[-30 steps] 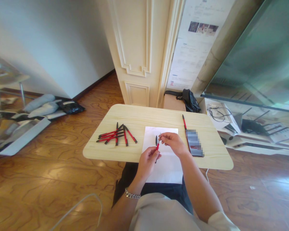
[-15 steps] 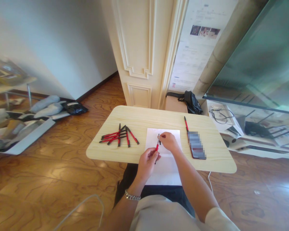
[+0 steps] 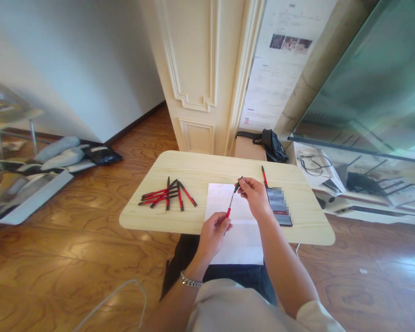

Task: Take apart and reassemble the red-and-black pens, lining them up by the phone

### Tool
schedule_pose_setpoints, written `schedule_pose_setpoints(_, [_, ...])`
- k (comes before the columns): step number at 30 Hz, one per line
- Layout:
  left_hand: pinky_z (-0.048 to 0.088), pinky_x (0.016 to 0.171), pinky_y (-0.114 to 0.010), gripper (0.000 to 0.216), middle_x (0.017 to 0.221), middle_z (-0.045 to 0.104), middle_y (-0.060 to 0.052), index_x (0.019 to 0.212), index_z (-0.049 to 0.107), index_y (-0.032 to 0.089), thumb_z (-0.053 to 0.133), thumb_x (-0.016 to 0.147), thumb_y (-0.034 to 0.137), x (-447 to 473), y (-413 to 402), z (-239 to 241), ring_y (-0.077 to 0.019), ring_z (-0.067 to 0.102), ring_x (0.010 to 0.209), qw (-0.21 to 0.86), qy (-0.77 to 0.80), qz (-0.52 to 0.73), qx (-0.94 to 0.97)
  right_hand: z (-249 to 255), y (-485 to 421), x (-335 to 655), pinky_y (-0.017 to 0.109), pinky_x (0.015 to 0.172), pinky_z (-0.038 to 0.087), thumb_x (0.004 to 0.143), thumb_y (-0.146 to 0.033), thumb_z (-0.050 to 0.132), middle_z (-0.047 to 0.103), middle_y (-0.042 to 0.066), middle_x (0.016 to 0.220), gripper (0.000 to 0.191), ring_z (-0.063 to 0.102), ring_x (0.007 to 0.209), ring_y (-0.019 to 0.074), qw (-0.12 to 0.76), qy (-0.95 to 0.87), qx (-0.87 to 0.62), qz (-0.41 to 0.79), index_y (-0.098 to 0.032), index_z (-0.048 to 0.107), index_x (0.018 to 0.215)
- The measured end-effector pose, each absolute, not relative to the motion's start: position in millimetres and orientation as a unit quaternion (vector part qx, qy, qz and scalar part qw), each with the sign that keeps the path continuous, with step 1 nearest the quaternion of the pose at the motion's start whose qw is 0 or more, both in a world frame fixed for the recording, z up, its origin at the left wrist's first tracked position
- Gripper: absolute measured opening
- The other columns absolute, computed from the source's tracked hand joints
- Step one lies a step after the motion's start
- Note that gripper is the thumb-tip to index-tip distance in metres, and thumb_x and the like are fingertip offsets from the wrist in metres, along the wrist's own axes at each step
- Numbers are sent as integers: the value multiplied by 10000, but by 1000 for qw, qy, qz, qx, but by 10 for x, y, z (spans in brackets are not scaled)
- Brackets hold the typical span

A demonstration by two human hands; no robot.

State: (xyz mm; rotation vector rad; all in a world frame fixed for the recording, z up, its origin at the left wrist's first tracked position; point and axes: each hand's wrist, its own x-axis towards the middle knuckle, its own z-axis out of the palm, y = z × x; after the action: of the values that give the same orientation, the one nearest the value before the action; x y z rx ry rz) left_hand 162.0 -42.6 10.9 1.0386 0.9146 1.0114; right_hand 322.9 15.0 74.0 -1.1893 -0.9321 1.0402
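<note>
Over a white sheet of paper (image 3: 244, 246), my left hand (image 3: 212, 233) is closed round the red barrel of a pen (image 3: 228, 212). A thin refill (image 3: 232, 200) sticks up out of the barrel, tilted to the right. Its upper end meets a black pen piece (image 3: 238, 186), pinched between the fingertips of my right hand (image 3: 256, 197). Whether the refill sits inside that black piece or only touches it, I cannot tell. To the left lies a loose pile of several red and black pens (image 3: 166, 196).
One more red and black pen (image 3: 264, 176) lies at the right, just behind a phone (image 3: 281, 207) with a blurred screen. All of this rests on a pale wooden table (image 3: 186, 162) with rounded corners. A black bag (image 3: 272, 145) is behind the table's far edge.
My right hand has moved right and slightly away from me, and the black piece now shows at the refill's upper end. My left hand keeps its hold on the barrel.
</note>
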Motion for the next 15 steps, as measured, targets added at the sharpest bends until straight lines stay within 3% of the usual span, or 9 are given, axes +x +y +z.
schedule_pose_setpoints(15, [543,735,-330,368,878,693,-84,943,649,138,698,730,434,1626,-433,96,-177,673,732,653,415,443,452,765,118,3253,254,539,395,727,-481,647,664,53,778,335,534,607,123,590,-423,-535,433,-175,653,862])
